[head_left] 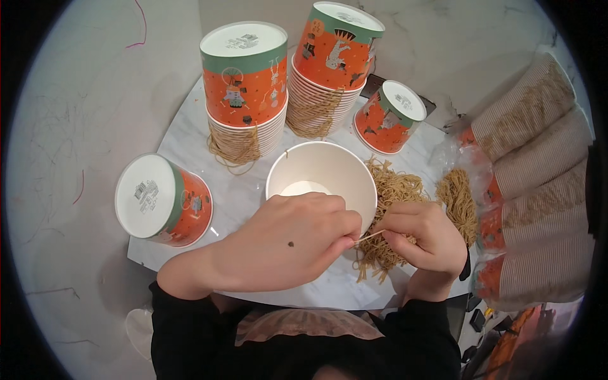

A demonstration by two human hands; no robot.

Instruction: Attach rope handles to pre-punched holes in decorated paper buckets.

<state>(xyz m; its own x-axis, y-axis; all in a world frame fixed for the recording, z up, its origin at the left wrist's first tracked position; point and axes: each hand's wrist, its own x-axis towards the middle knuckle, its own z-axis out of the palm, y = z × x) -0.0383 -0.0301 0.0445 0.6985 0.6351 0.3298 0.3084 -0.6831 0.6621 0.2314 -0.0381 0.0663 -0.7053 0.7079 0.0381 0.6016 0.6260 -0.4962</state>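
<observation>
An open white paper cup (pixel 329 166) stands upright in the middle of the small marble table (pixel 190 136). My left hand (pixel 288 240) covers its near rim and pinches one end of a thin tan string (pixel 368 237). My right hand (pixel 419 235) pinches the string's other end, just right of the cup. Under my right hand lies a loose heap of tan string handles (pixel 394 190).
Two tall stacks of upturned orange-and-green paper cups (pixel 244 88) (pixel 332 60) with strings stand behind. Single upturned cups sit at the left (pixel 163 199) and back right (pixel 389 117). A second string bundle (pixel 459 202) and bagged sleeves of cups (pixel 538 190) lie on the right.
</observation>
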